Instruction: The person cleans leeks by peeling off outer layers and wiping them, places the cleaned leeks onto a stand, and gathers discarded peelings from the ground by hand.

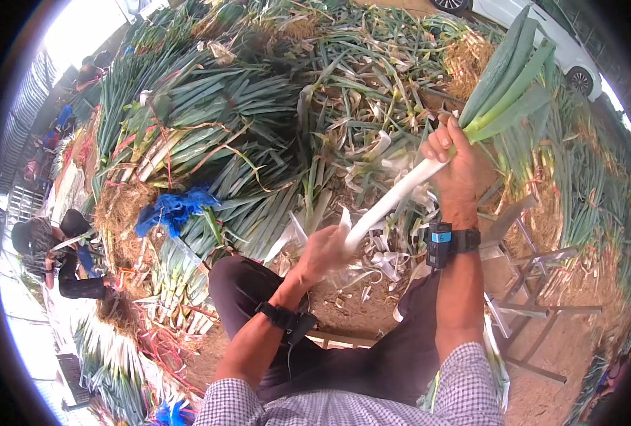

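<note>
So the long white-stemmed leek with flared green leaves (393, 202) slants across the middle, between both hands. Right hand (456, 162) has its fingers wrapped round it just below the leaves. Left hand (324, 254) is at the near-left white end, too blurred to tell how its fingers are set. Imo, a hard tug there could snap the stem, and a slack right grip could drop it.

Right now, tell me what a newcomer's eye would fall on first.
First comes the white stalk slanting just right of centre, gripped near its green leaves by the right hand, its lower end at the left hand. Next come the blue tangle left of centre and the white car at the upper right.
</note>
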{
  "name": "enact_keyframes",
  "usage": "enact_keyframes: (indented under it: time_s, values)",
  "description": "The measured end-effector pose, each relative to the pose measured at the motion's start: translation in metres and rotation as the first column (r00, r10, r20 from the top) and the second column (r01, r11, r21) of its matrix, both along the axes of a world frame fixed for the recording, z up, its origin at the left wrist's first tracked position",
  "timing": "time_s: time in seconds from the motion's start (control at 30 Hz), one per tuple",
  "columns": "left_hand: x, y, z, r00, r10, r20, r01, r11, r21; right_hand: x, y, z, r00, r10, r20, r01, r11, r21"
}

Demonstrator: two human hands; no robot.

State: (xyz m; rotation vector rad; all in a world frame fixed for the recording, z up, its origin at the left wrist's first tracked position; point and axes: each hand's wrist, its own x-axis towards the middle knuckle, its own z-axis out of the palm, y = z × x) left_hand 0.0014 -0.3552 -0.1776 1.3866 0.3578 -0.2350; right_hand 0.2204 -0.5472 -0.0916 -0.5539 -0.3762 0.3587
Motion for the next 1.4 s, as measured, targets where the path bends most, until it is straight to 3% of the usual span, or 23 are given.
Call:
enact_keyframes:
  time_s: [0.1,0.2,0.23,0.3,0.4,0.43,0.47,0.6,0.7,0.8,1.1,1.2,1.3,1.4]
  values:
    - [-0.001,-0.003,-0.015,0.987,0.156,-0.044,-0.161,0.973,-0.163,-0.003,-0.003,0.006,0.997,0.054,0.052,-0.057,0.996,0.069]
    - [-0.012,0.009,-0.006,0.997,-0.008,0.082,0.026,0.977,-0.21,-0.001,-0.007,0.006,0.999,0.044,0.024,-0.047,0.99,0.131]
    - [-0.013,0.008,0.004,0.994,-0.014,0.111,0.039,0.973,-0.229,0.001,-0.009,0.01,0.991,0.1,0.094,-0.112,0.985,0.133]
    - [-0.015,0.007,0.021,0.985,-0.02,0.169,0.065,0.962,-0.266,-0.011,0.001,0.025,0.992,-0.113,-0.054,0.114,0.993,0.019]
    - [-0.008,0.014,0.018,0.966,-0.006,0.26,-0.02,0.995,0.099,-0.018,0.006,0.022,0.891,-0.395,-0.224,0.342,0.909,-0.239]
    - [-0.005,0.011,0.023,0.902,-0.145,0.406,-0.145,0.784,0.603,-0.007,0.0,0.003,0.859,-0.445,-0.252,0.362,0.878,-0.313]
    - [-0.007,0.009,0.023,0.897,-0.162,0.412,-0.138,0.782,0.607,-0.002,-0.004,-0.008,0.824,-0.496,-0.274,0.377,0.841,-0.388]
    - [-0.015,0.0,0.019,0.869,-0.269,0.414,-0.082,0.749,0.658,0.014,-0.014,-0.024,0.817,-0.431,-0.383,0.333,0.895,-0.296]
    - [-0.01,-0.001,0.016,0.837,-0.41,0.363,-0.033,0.624,0.781,0.014,-0.014,-0.019,0.828,-0.458,-0.324,0.365,0.878,-0.31]
    - [-0.01,-0.008,0.012,0.844,-0.429,0.321,-0.019,0.574,0.819,0.01,-0.009,-0.017,0.856,-0.453,-0.25,0.373,0.875,-0.308]
    - [-0.01,-0.01,-0.001,0.851,-0.371,0.371,-0.053,0.643,0.764,0.018,-0.01,-0.023,0.876,-0.404,-0.262,0.314,0.892,-0.325]
    - [-0.015,-0.007,-0.008,0.855,-0.277,0.438,-0.035,0.812,0.582,0.02,-0.014,-0.022,0.891,-0.361,-0.276,0.276,0.913,-0.301]
    - [-0.014,-0.004,-0.003,0.912,-0.309,0.271,0.05,0.737,0.674,0.018,-0.018,-0.016,0.89,-0.381,-0.252,0.297,0.902,-0.314]
    - [-0.013,-0.006,0.0,0.969,-0.131,0.21,0.088,0.976,0.2,0.022,-0.022,-0.015,0.912,-0.297,-0.282,0.21,0.93,-0.302]
